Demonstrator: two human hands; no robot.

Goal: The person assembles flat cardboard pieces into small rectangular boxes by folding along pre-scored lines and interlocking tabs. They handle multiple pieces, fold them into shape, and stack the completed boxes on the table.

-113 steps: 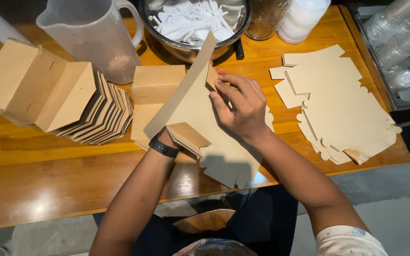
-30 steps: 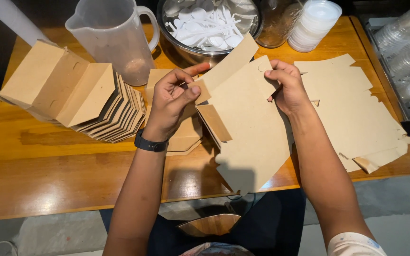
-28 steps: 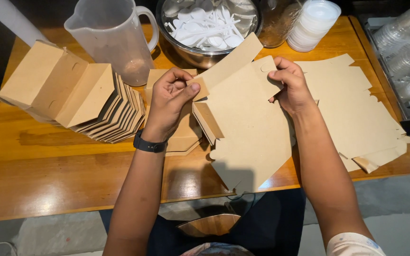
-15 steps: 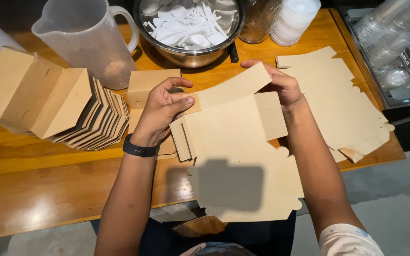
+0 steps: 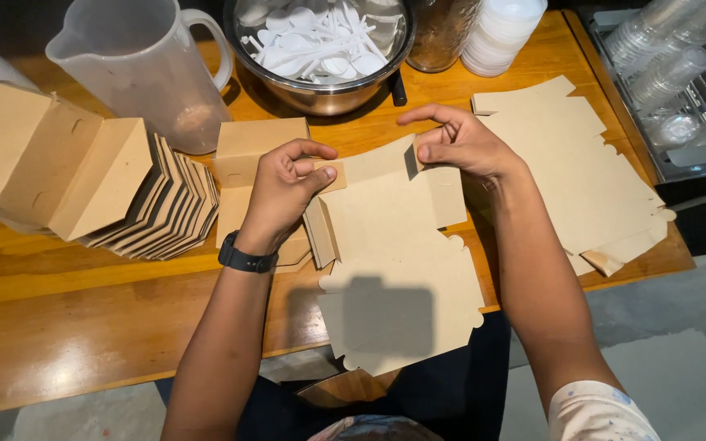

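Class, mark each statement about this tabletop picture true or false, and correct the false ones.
1. Both hands grip the cardboard box blank. True.
2. The metal bowl holds white plastic spoons. True.
3. The left hand wears no watch. False: a black band sits on its wrist.
4. The flat blanks lie left of the hands. False: they lie to the right; folded boxes stand on the left.
5. The plastic jug lies on its side. False: it stands upright.

A brown cardboard box blank (image 5: 398,261) lies half-folded, side flaps raised, its lid end overhanging the tabletop (image 5: 83,318) edge, right of the nested boxes (image 5: 83,180).
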